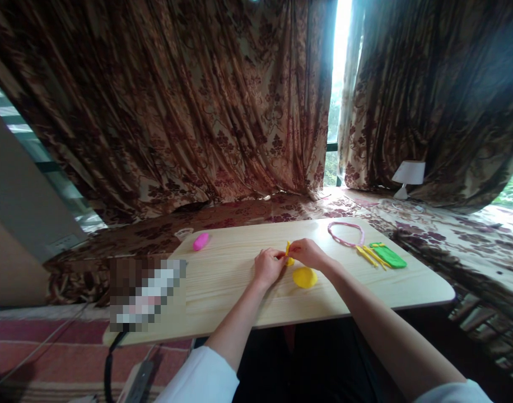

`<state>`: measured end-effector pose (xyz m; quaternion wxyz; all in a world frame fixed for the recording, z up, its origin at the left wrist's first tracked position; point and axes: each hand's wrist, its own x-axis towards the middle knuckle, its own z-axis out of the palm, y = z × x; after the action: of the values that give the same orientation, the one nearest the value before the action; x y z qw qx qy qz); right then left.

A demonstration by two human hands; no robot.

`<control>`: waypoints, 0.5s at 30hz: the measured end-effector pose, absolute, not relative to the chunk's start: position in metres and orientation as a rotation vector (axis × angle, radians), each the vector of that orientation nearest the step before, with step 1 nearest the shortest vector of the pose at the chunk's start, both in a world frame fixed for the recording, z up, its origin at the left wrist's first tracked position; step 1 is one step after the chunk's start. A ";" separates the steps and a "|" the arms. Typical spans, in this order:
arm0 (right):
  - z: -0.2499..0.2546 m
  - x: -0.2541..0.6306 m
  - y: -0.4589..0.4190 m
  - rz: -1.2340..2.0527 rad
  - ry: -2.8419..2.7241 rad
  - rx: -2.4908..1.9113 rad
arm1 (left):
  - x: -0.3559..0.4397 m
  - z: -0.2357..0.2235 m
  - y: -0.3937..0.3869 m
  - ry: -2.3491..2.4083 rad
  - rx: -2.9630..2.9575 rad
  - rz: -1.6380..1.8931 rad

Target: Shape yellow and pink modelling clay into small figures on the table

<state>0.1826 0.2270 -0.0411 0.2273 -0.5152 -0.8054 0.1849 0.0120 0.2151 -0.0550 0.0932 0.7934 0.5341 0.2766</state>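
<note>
Both the left hand and the right hand have their fingertips close together, pinched on a small yellow piece that stands up between them near the middle of the table. 1 rounded yellow lump lies just beside it, on the near side. The material looks soft, so light, even pressure from the 2 sides would probably keep the thin part from tearing; bracing the left hand against the table should steady it.

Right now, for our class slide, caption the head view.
Left hand and right hand hold a yellow piece near a yellow disc.
</note>
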 end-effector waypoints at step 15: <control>-0.029 0.192 0.220 0.457 -2.225 -1.450 | -0.002 -0.059 0.216 1.552 2.295 0.890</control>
<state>0.1918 0.2202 -0.0285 0.2217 -0.5246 -0.8052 0.1654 -0.0016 0.2158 -0.0587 0.1156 0.7835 0.5297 0.3036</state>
